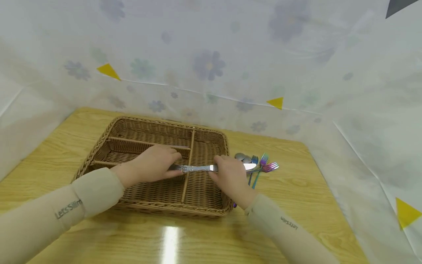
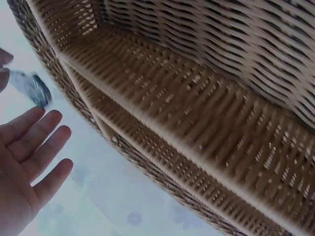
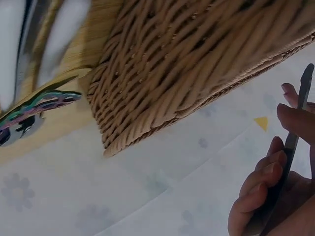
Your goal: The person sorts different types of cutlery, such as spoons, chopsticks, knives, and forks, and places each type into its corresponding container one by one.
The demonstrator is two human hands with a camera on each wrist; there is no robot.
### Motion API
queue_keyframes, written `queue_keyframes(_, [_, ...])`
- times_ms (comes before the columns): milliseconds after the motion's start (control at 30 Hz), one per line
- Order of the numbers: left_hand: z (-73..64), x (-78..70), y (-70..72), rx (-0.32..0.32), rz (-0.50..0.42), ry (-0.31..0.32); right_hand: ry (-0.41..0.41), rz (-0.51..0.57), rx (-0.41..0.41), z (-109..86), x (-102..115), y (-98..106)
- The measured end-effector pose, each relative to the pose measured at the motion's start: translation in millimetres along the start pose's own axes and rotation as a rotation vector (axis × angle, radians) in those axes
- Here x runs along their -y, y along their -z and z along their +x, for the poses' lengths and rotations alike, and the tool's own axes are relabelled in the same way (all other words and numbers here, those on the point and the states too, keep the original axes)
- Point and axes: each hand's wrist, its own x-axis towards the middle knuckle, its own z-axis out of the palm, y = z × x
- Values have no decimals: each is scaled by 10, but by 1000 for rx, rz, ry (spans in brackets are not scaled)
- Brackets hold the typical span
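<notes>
A silver table knife (image 1: 196,168) with a patterned handle lies crosswise over a brown wicker cutlery basket (image 1: 158,207). My right hand (image 1: 232,174) grips it above the basket's right side, and the blade sticks out to the right. In the right wrist view the knife (image 3: 291,142) runs between thumb and curled fingers. My left hand (image 1: 153,164) is over the middle of the basket, with the handle's end between its thumb and fingers. Seen from the left wrist, the left hand's fingers (image 2: 37,147) are spread and fairly straight, close by the handle end (image 2: 37,90).
Rainbow-coloured forks (image 1: 271,167), a blue fork (image 1: 254,160) and spoons (image 1: 240,156) lie in a loose pile right of the basket. Wicker dividers (image 1: 188,176) split the basket into several compartments. Wooden tabletop (image 1: 290,205) surrounds it, with a flowered white cloth (image 1: 237,73) behind.
</notes>
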Motion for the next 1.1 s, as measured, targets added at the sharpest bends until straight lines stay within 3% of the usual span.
queue_keyframes(167, [40, -48, -36, 33, -8, -7, -4, 35, 5, 81, 138, -34])
queue_keyframes(333, [57, -46, -63, 23, -38, -13, -10, 54, 26, 108, 199, -62])
queue_keyframes(567, [40, 5, -31, 94, -58, 51, 20, 119, 61, 77, 167, -38])
queue_keyframes(833, [-103, 280, -17, 146, -89, 165, 36, 55, 68, 12, -29, -8])
queue_keyframes(967, [-203, 458, 4, 206, -128, 227, -41, 39, 139, -20, -154, 22])
queue_keyframes(1100, [-289, 681, -11, 265, -166, 266, -103, 37, 144, -79, -321, 34])
